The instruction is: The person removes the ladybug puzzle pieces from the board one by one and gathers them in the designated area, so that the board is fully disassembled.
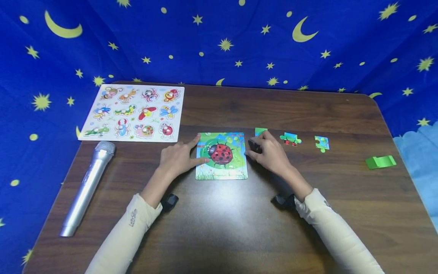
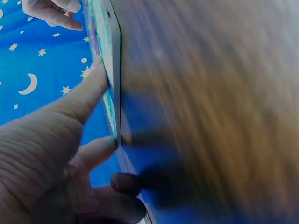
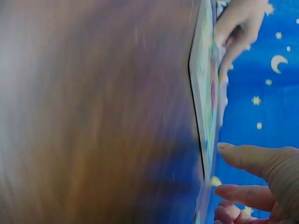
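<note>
Pale sleeves (image 1: 119, 232) lie nearest, with the ladybug puzzle (image 1: 221, 158) beyond, centred between the left hand (image 1: 176, 158), thumb and forefinger spread on its left side (presumably to steady it), and the right hand (image 1: 271, 154) at its right edge, fingertips apart, nothing visibly gripped.

Silver mic (image 1: 86, 190) lies on L side of brown wood-grain table (image 1: 219, 224), head tilted up & R, just below a white peg board (image 1: 136, 118) w/ 12 cartoon bugs, 3 rows x 4, at far L corner. Small shiny green obj. (image 1: 380, 162), type unclear, nr. R edge. Behind: blue curtain (image 1: 205, 34) w/ yellow stars, moons & dots; lt. blue fabric (image 1: 419, 160) far R.
</note>
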Demonstrator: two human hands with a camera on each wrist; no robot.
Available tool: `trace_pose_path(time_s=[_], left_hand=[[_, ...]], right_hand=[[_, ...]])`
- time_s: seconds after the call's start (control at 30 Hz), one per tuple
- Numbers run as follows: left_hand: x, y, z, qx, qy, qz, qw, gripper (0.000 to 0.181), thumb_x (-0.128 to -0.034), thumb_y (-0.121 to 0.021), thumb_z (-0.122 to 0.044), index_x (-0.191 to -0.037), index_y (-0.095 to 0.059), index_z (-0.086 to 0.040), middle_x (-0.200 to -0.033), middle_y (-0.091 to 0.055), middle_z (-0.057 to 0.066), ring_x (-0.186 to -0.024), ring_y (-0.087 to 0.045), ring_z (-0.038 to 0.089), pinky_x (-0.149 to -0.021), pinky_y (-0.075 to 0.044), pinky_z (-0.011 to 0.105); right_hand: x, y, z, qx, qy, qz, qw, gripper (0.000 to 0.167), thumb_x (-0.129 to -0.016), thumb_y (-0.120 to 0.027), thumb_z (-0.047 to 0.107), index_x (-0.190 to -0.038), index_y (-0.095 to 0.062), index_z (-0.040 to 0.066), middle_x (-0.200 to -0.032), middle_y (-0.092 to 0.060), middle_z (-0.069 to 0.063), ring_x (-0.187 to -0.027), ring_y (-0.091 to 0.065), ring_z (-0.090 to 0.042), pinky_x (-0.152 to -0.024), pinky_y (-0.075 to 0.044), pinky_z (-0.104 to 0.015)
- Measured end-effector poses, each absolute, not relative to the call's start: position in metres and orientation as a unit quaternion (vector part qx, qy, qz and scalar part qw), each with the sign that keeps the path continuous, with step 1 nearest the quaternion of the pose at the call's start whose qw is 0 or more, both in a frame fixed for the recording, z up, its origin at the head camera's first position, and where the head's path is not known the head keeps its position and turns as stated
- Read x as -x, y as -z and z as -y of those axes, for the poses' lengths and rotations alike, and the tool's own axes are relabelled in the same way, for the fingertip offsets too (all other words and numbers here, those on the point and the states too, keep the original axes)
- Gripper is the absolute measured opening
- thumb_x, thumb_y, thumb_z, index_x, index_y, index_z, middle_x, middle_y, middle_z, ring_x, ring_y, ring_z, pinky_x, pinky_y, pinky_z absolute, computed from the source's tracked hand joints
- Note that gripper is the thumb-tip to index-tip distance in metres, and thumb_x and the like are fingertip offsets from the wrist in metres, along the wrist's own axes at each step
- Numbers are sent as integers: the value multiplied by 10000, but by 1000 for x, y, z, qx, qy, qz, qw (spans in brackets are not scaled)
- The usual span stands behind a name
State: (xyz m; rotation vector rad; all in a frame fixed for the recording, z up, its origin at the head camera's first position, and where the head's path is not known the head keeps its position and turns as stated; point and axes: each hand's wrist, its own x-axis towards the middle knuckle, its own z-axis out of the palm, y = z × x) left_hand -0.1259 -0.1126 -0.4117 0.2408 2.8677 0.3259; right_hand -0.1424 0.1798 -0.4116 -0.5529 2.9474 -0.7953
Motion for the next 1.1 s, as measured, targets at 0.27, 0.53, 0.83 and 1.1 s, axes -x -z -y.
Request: trace_pose_path(time_s=[0.27, 0.53, 0.83, 1.1], left_hand=[[118, 407, 101, -93, -94, -984, 117, 940, -820, -544, -788, -1564, -312, -263, -922, -660, 169, -576, -474, 212, -474, -352, 334], [102, 405, 79, -127, -44, -982, 133, 980, -767, -536, -846, -1560, -314, -314, -1254, -629, 269, -534, -452, 190, -490, -347, 319], [98, 408, 74, -130, -12, -984, 117, 989, -734, -548, -862, -1548, -333, -343, -1258, -631, 271, -503, -389, 153, -476, -314, 297], [94, 410, 73, -135, -17, -985, 102, 960, -749, -551, -845, -1540, -346, -341, -1097, -683, 224, -486, -357, 139, -458, -290, 283]], right_hand=[[126, 417, -159, 191, 255, -948, 22, 538, -833, -811, 294, -1240, -672, -28, -971, -518, -106, -778, -452, -209, -639, -390, -334], [116, 418, -151, 178, 250, -952, 18, 595, -801, -834, 332, -1241, -661, -29, -934, -504, -76, -772, -475, -201, -668, -471, -382], [112, 420, -150, 186, 233, -954, 6, 607, -798, -836, 338, -1258, -655, -14, -915, -489, -67, -776, -476, -202, -670, -488, -402], [110, 419, -146, 179, 227, -957, 29, 620, -836, -801, 349, -1285, -625, -41, -909, -488, -84, -744, -462, -195, -597, -457, -360]])
